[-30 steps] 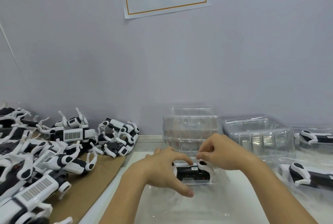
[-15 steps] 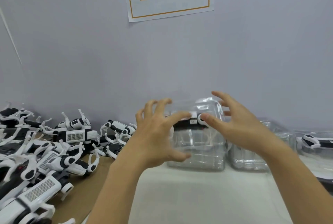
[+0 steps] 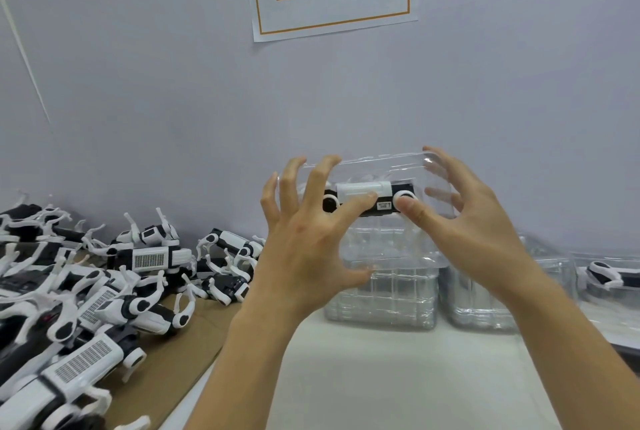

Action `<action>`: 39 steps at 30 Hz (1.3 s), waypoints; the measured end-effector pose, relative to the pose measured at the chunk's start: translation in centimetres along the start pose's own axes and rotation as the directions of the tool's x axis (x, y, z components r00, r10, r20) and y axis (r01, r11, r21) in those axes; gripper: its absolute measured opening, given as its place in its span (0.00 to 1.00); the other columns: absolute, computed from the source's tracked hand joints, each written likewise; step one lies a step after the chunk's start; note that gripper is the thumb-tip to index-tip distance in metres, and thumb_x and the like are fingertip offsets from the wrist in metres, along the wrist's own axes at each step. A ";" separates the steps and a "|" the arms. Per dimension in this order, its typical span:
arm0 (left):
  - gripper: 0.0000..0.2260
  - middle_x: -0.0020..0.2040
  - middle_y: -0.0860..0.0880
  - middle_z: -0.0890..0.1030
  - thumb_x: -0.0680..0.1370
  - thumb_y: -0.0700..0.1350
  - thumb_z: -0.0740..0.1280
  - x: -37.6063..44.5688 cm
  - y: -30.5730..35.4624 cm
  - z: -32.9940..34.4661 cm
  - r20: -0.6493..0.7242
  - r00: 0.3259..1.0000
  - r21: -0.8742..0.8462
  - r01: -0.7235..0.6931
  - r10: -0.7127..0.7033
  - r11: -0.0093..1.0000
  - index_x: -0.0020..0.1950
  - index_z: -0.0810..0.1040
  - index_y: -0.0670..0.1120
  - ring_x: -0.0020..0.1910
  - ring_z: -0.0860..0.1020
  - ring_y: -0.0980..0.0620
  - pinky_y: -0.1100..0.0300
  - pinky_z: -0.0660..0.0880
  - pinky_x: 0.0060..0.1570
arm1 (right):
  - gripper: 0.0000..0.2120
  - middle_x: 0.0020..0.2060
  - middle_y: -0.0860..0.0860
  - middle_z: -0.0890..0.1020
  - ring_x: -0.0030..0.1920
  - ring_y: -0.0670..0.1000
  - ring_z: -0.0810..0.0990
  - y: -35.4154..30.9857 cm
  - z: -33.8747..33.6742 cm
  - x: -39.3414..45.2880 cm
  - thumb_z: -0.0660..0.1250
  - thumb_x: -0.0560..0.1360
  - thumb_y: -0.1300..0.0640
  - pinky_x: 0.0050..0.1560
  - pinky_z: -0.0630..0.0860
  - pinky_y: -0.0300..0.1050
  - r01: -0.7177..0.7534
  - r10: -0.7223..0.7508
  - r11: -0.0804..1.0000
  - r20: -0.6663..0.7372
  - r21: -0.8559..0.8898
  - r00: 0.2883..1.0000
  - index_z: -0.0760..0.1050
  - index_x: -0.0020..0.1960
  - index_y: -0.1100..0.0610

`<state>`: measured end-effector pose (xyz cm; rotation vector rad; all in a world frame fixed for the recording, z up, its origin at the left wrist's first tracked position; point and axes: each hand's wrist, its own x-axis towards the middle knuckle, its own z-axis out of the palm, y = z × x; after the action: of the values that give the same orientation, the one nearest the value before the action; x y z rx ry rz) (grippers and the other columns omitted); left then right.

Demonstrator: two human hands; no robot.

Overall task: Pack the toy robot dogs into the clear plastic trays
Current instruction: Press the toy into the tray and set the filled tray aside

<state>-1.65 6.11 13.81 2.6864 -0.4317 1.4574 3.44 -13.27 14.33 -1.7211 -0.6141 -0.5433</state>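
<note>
While both hands pinch the tray (image 3: 377,166) with dog (image 3: 367,199) | thin, flexible, light | grip end walls over stack (image 3: 381,291)

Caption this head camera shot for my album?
Both hands, left and right, hold a packed clear tray above a tray stack.

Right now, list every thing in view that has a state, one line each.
Left hand: fingers curled, gripping the packed tray's left end.
Right hand: fingers curled, gripping its right end.
Packed tray: lifted, above the stack, holding one toy dog.
Toy dog: seated inside the held tray.
Tray stack: standing on the table.
Loose dogs: heaped unpacked on cardboard, at left.
</note>
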 end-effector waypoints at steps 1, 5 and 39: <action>0.35 0.75 0.42 0.66 0.57 0.59 0.82 0.0 -0.1 0.1 0.003 1.000 -0.033 0.017 -0.017 0.999 0.63 0.79 0.55 0.74 0.57 0.35 0.30 0.57 0.68 | 0.36 0.67 0.34 0.72 0.65 0.43 0.75 0.0 0.1 0.0 0.70 0.67 0.38 0.63 0.73 0.45 0.004 -0.004 1.000 -0.007 0.013 1.000 0.65 0.74 0.39; 0.35 0.76 0.47 0.64 0.59 0.61 0.81 -0.1 -0.3 0.3 0.019 0.993 -0.194 0.117 -0.116 0.974 0.63 0.79 0.56 0.76 0.55 0.39 0.35 0.55 0.70 | 0.34 0.66 0.38 0.74 0.62 0.37 0.76 -0.1 0.2 0.2 0.65 0.70 0.36 0.56 0.71 0.32 0.032 -0.023 0.995 -0.093 0.095 0.995 0.66 0.75 0.43; 0.37 0.50 0.40 0.85 0.63 0.72 0.74 -1.8 -2.5 0.8 0.619 0.704 -0.646 0.205 -0.348 -0.735 0.56 0.85 0.42 0.47 0.85 0.41 0.52 0.81 0.42 | 0.13 0.50 0.47 0.85 0.52 0.48 0.82 -3.8 6.4 -2.2 0.76 0.70 0.67 0.55 0.78 0.51 0.556 -0.565 0.823 -0.081 -0.115 0.821 0.85 0.53 0.56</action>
<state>-1.26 8.78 12.12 0.6637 -0.2397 0.1598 -0.46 -6.59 14.23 -1.5619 -1.0416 -1.0900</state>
